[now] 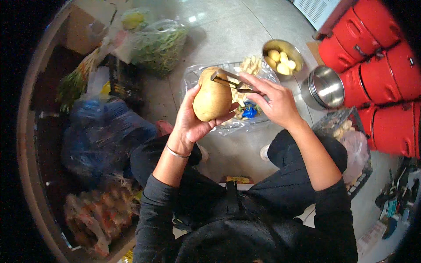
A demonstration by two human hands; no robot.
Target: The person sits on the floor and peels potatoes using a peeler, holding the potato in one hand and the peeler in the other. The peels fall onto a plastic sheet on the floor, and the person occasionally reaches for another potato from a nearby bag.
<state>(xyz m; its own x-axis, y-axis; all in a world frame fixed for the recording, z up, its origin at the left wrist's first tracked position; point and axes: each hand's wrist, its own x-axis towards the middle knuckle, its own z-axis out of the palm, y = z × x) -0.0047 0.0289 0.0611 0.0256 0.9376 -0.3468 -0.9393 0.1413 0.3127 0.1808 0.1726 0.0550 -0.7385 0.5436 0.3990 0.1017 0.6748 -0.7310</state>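
Note:
My left hand (194, 121) cups a large, pale yellow, pear-shaped vegetable, seemingly a butternut squash (213, 98), from below and the left. A metal Y-shaped peeler (241, 88) is gripped in my right hand (276, 102); its head lies over the upper right of the squash, and whether the blade touches it cannot be told. Beneath both hands, a crate or basket lined with clear plastic (194, 70) holds pale peelings (251, 65) and a crumpled blue piece (250, 110). Beyond my right hand stands a metal bowl (297, 54) with several peeled, potato-like pieces (283, 62).
Stacked metal bowls (329, 87) stand at right beside red containers (388, 75). A black crate (365, 174) with bagged produce sits by my right knee. On the left are a bag of greens (161, 49), a dark blue plastic bag (105, 134) and a net sack of produce (102, 213).

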